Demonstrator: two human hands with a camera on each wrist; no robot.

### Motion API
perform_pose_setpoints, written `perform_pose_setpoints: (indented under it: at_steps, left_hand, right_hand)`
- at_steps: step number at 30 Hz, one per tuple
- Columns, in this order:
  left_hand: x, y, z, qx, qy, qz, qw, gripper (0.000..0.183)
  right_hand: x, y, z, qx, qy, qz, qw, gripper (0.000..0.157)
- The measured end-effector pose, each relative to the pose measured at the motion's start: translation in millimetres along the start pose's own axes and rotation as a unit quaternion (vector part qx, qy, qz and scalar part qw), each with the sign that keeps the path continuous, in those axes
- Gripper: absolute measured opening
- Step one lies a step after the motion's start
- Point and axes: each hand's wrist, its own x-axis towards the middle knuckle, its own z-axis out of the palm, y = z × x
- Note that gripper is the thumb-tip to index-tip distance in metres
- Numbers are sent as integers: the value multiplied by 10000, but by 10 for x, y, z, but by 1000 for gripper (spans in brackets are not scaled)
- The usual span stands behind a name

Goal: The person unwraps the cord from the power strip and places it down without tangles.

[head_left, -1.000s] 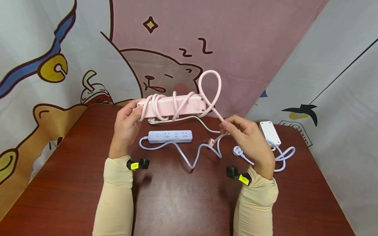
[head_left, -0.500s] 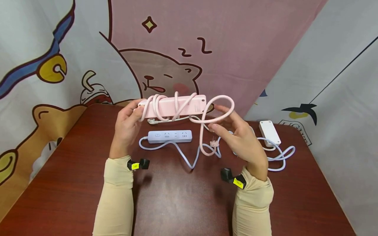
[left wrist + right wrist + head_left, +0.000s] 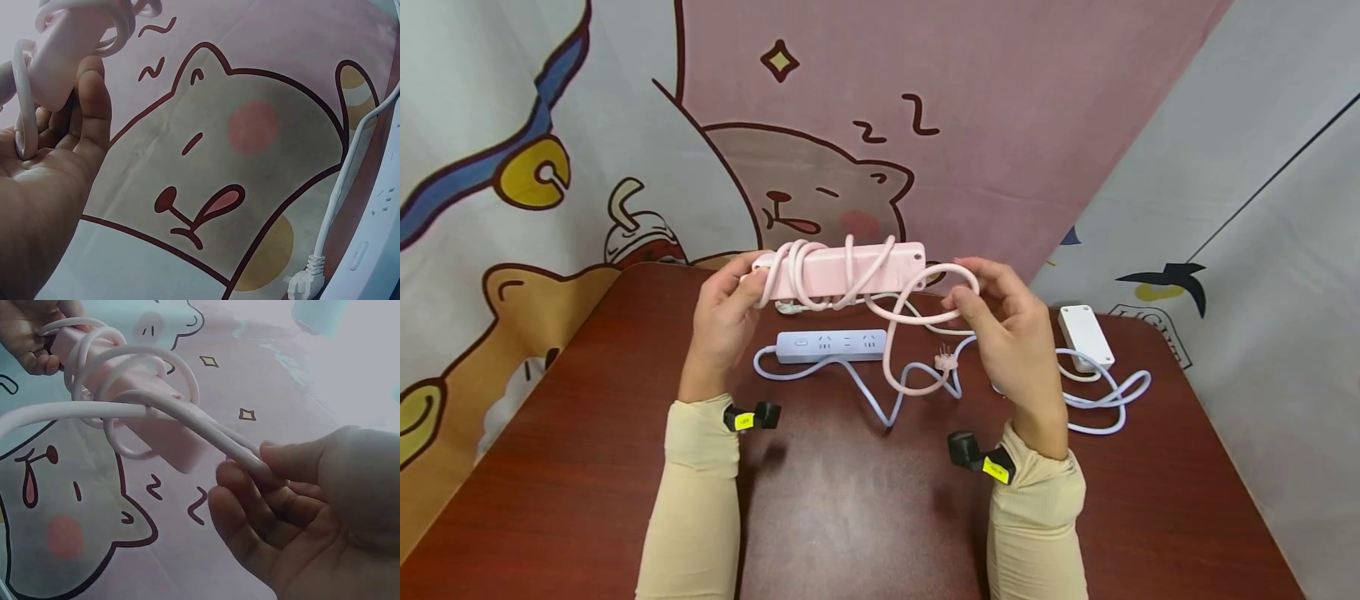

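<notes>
A pink power strip (image 3: 820,271) is held up above the table, its own pink cord (image 3: 887,350) wound round it several times. My left hand (image 3: 718,321) grips the strip's left end, thumb in front; in the left wrist view, fingers (image 3: 94,106) curl about that end. Off the strip's right end the cord forms a loose loop, and my right hand (image 3: 1011,342) pinches the loop's right side. The right wrist view shows this pinch between thumb (image 3: 294,459) and fingers. Below, the cord's free end hangs down and curves up to a pink plug (image 3: 946,360), prongs upward.
Behind the pink strip, a pale blue-white power strip (image 3: 831,346) lies on the brown table (image 3: 850,517) with its bluish cord trailing right. A white power strip (image 3: 1086,337) and coiled bluish cord (image 3: 1120,400) lie at the right. A patterned curtain (image 3: 1000,100) hangs behind the table.
My right hand let go of the cord's stretched end, moved left and up, and now pinches the loop. The loop has tipped from upright to lower right; the plug end dangles. My left hand stays put.
</notes>
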Motion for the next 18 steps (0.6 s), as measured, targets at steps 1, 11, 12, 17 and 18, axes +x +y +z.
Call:
perform_pose_setpoints:
  at_steps: [1,11,12,17,18]
  left_hand:
    - [1,0,-1,-28,22,16,10000,25]
    - [7,10,-29,-171,18,112,9998,25]
    - [8,10,-30,-174,0,108,9998,24]
    - [4,12,-28,-216,8,126,9997,25]
    - [1,14,-27,-224,31,139,9996,25]
  right_hand:
    - [-2,1,-5,65,3,-43,10000,29]
    - [0,8,-112,223,99,305,9992,30]
    - [1,11,-119,139,90,409,9990,29]
    - [12,42,-122,-437,-81,638,9970,26]
    - [14,49,-118,-526,-127,650,9964,26]
